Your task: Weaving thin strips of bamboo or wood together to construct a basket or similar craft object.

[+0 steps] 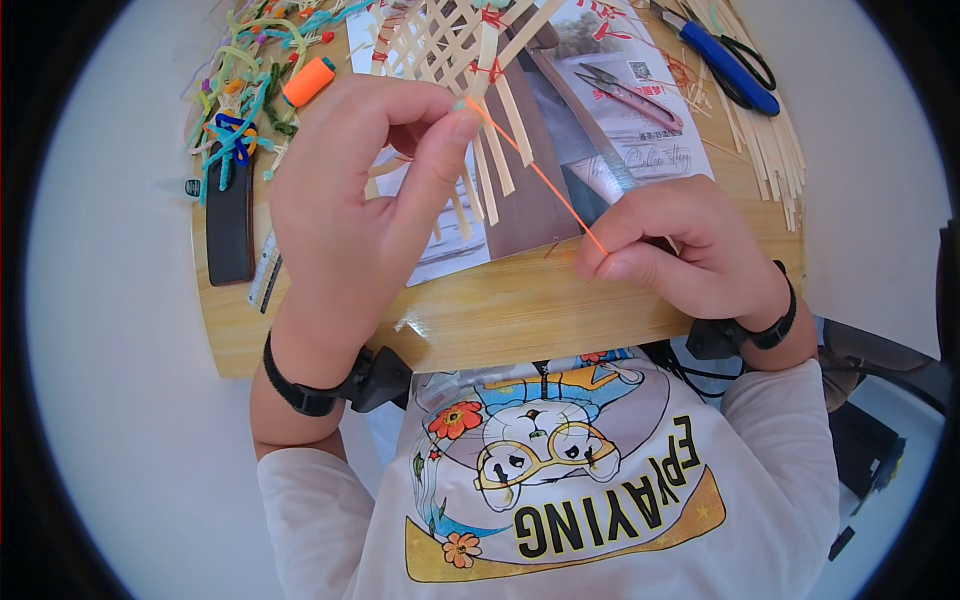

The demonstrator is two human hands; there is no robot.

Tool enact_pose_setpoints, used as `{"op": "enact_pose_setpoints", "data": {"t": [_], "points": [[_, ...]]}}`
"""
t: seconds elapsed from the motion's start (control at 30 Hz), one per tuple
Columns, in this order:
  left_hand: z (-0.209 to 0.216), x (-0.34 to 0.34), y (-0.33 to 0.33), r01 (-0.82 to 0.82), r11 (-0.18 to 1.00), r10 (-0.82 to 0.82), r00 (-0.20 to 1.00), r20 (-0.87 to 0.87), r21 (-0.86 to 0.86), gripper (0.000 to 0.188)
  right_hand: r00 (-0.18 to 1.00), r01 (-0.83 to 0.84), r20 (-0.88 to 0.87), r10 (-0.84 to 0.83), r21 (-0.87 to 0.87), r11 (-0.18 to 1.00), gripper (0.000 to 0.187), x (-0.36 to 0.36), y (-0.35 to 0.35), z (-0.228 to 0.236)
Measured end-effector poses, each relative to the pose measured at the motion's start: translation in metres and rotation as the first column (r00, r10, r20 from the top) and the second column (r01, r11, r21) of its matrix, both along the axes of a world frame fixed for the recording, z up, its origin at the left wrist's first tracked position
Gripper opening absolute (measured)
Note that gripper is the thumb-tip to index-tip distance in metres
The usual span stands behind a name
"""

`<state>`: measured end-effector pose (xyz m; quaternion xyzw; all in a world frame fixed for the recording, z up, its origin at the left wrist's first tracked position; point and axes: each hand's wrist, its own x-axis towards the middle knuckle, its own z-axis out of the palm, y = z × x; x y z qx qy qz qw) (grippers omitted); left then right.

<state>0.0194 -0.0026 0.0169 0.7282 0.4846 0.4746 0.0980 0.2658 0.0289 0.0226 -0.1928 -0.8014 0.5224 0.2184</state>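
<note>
A bright orange thread [545, 175] runs taut and slanting between my two hands. My left hand [345, 185] is closed in a pinch at the thread's upper end, beside the woven lattice of pale bamboo strips [425, 45]. A small pale green bit shows at those fingertips; whether they also grip a strip I cannot tell. Lower and to the right, my right hand [690, 245] pinches the thread's other end between thumb and curled fingers. Red thread ties [487, 70] bind some strip crossings, and loose strip ends point toward me. My left hand hides part of the lattice.
A printed sheet [450, 262] lies under the lattice on the wooden table [500, 335]. At left are an orange thread spool [308, 82], colourful fuzzy stems [265, 45], a dark case [231, 225] and a ruler [265, 270]. Thread snips [640, 103], blue-handled pliers [728, 68] and bamboo strips [765, 150] lie right.
</note>
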Motion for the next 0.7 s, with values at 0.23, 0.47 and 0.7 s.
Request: {"op": "enact_pose_setpoints", "data": {"t": [0.23, 0.47, 0.7], "points": [[0.000, 0.004, 0.005, 0.007, 0.993, -0.002, 0.999, -0.044, 0.116, 0.008, 0.998, -0.021, -0.064, 0.023, 0.043, 0.999, 0.006, -0.007, -0.007, 0.002], [0.000, 0.008, -0.002, -0.001, 1.000, 0.001, 1.000, 0.011, 0.000, 0.007, 0.998, -0.011, -0.067, 0.019, 0.116, 0.993, 0.006, -0.018, -0.018, -0.008], [-0.001, 0.010, 0.001, 0.052, 0.998, -0.050, 0.995, 0.081, -0.026, 0.006, 0.990, -0.033, -0.133, 0.050, 0.129, 0.991, 0.007, -0.020, -0.019, -0.006]]}}
